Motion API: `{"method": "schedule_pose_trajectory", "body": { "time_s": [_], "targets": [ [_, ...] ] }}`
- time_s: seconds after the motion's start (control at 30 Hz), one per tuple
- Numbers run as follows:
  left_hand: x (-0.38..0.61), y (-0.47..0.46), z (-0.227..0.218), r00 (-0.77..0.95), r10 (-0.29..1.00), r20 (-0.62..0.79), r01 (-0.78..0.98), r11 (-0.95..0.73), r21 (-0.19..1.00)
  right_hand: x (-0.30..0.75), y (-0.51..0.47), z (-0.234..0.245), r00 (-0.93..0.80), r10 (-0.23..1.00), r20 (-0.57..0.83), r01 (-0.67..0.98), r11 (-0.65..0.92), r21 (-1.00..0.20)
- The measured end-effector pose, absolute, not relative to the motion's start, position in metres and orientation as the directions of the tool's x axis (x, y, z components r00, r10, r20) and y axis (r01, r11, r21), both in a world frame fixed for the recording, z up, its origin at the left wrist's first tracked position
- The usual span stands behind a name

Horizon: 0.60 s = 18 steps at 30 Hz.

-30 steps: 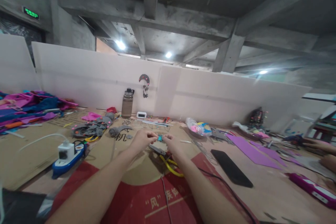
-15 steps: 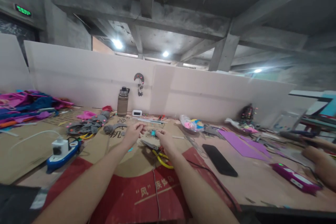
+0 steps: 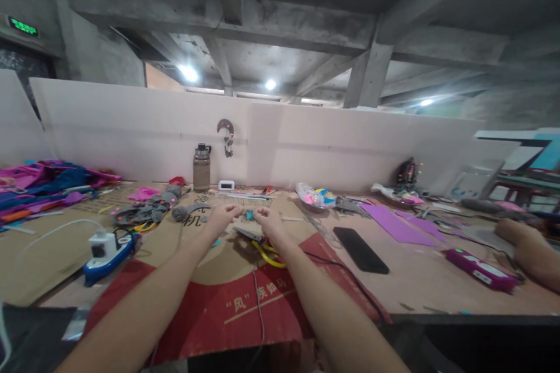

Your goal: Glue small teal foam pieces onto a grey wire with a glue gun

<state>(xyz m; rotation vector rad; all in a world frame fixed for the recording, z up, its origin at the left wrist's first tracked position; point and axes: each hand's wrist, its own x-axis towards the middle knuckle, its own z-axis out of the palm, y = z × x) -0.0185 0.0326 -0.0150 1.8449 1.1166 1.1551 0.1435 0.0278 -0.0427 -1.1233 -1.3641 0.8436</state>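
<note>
My left hand [image 3: 222, 217] and my right hand [image 3: 268, 221] are stretched out over a sheet of brown and red cardboard [image 3: 227, 297]. Both are closed in a pinch on a small teal piece [image 3: 249, 215] held between them, just above the cardboard. Directly below the hands lie scissors with yellow handles [image 3: 262, 245]. A thin black cable [image 3: 341, 274] runs from under my right forearm toward the table's front edge.
A black phone [image 3: 361, 242] lies right of my hands; purple foam sheets [image 3: 394, 224] and a magenta device [image 3: 479, 271] lie further right, by another person's hand [image 3: 525, 245]. Left: a white and blue glue tool [image 3: 105, 247], grey felt pieces [image 3: 149, 213], coloured fabric [image 3: 48, 183]. A bottle [image 3: 201, 167] stands at the white partition.
My view has tilted and shifted, so both hands look further away. They have stayed pinched on the teal piece. The other person's hand at the right has come further into view.
</note>
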Motion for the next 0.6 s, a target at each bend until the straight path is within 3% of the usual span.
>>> {"method": "schedule_pose_trajectory", "body": {
  "time_s": [0.1,0.33,0.6],
  "targets": [
    [-0.0186,0.0319,-0.0147,0.321,0.904,0.282,0.239,-0.366,0.9,0.1422,0.0261,-0.0404,0.055,0.943,0.329,0.158,0.317,-0.935],
    [-0.0184,0.0301,-0.0145,0.332,0.911,0.246,0.163,-0.313,0.936,0.1381,0.02,-0.0375,-0.031,0.924,0.382,0.151,0.382,-0.912],
    [-0.0154,0.0241,-0.0063,0.311,0.905,0.291,0.28,-0.38,0.882,0.1355,0.0205,-0.0436,-0.043,0.881,0.47,0.25,0.465,-0.849]
  ]
}}
